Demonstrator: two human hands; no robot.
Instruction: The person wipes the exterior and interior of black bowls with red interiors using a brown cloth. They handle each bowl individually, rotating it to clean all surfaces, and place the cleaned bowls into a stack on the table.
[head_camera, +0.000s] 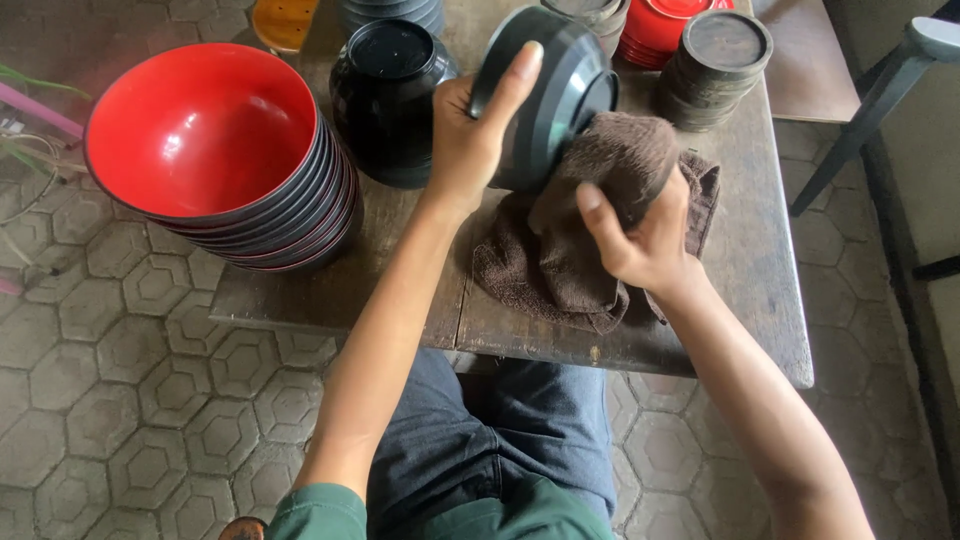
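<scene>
My left hand (470, 140) grips a black bowl (548, 95) by its rim, tilted on its side above the table. My right hand (640, 235) holds a brown towel (560, 260) and presses it against the bowl's underside. The rest of the towel hangs down onto the wooden table (760, 250).
A stack of bowls, red inside and black outside (215, 150), sits at the table's left edge. Upturned black bowls (385, 95) stand behind my left hand. Dark round lids (715, 65) and red lids (660, 25) are stacked at the back right. A chair leg (860, 120) stands on the right.
</scene>
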